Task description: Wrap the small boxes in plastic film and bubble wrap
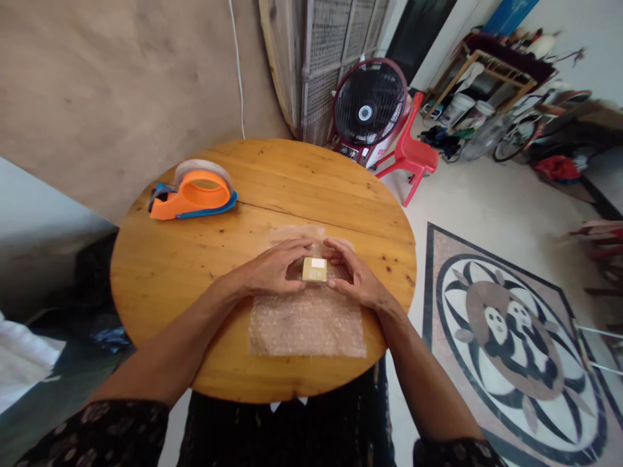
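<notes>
A small tan cardboard box with a white label on top sits on a sheet of bubble wrap near the front of the round wooden table. Cupped at the box's left side is my left hand, thumb and fingers apart, with the thumb tip close to the lower left corner. My right hand curves in from the other side, its thumb near the lower right corner and its fingers spread beyond the box. Neither hand is closed around the box; whether the thumbs touch it is hard to tell.
An orange and blue tape dispenser stands at the table's back left. Behind the round wooden table are a floor fan and a red plastic chair. A panda floor mosaic lies to the right.
</notes>
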Available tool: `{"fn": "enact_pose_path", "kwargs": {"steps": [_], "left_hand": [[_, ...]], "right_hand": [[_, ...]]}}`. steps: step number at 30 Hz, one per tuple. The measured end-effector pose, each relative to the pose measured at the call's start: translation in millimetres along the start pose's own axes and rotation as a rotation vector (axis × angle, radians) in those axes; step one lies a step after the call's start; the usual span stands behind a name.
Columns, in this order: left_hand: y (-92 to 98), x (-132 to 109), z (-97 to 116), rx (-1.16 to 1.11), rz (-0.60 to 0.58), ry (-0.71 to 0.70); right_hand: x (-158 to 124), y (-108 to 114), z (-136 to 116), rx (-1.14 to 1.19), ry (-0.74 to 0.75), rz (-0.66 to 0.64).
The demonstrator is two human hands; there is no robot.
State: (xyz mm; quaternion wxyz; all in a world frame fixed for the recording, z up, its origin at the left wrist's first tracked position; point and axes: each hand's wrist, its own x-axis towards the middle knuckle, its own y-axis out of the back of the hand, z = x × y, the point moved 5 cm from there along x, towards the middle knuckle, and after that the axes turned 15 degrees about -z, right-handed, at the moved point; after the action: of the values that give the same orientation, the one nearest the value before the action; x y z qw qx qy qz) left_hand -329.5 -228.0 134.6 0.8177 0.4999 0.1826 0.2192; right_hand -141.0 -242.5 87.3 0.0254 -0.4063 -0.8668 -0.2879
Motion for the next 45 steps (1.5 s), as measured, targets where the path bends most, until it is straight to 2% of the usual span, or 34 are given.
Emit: {"fn": "enact_pose_path", "kwargs": {"steps": [7, 11, 16, 20, 24, 28, 32, 35, 38, 40, 42, 45], "left_hand": [[1.3, 0.5, 5.4, 0.000, 0.009, -0.052], [-0.8, 0.4, 1.2, -0.022, 0.019, -0.014], [-2.5, 1.9, -1.5, -0.018, -0.027, 0.023], [-3.3, 4.0, -2.9, -0.020, -0.042, -0.002], [-4.5, 3.8, -1.6, -0.021, -0.046, -0.004], [-3.5, 2.9, 3.4, -0.010, -0.051, 0.027], [-3.9, -9.3, 16.9, -0.015, -0.022, 0.001], [-10.7, -33.9, 33.8, 0.014, 0.050, 0.073], [-27.4, -62.2, 59.0, 0.160, 0.096, 0.167], [-42.9, -74.2, 77.1, 0.271, 0.077, 0.165], [-56.9, -78.8, 88.8, 0.334, 0.061, 0.167], [-68.3, -75.4, 94.2, 0.383, 0.095, 0.178]], "right_hand": [[-1.7, -0.4, -0.3, -0.063, -0.009, -0.014], [0.1, -0.2, -1.0, -0.135, 0.006, -0.007], [2.7, -0.6, -0.6, -0.194, 0.017, -0.028], [3.0, -0.2, 0.4, -0.192, 0.028, -0.028], [3.1, -0.7, 0.0, -0.189, 0.070, -0.023], [3.6, -2.1, 4.2, -0.228, 0.031, -0.013], [4.5, -3.3, 6.6, -0.200, 0.048, -0.010], [5.3, -3.7, 5.9, -0.185, 0.055, -0.022], [5.0, -2.9, 0.9, -0.186, 0.070, -0.009], [4.7, -3.4, -3.1, -0.190, 0.082, -0.015], [4.4, -3.8, -5.9, -0.201, 0.088, -0.011], [4.4, -3.2, -6.6, -0.211, 0.090, 0.010]]}}
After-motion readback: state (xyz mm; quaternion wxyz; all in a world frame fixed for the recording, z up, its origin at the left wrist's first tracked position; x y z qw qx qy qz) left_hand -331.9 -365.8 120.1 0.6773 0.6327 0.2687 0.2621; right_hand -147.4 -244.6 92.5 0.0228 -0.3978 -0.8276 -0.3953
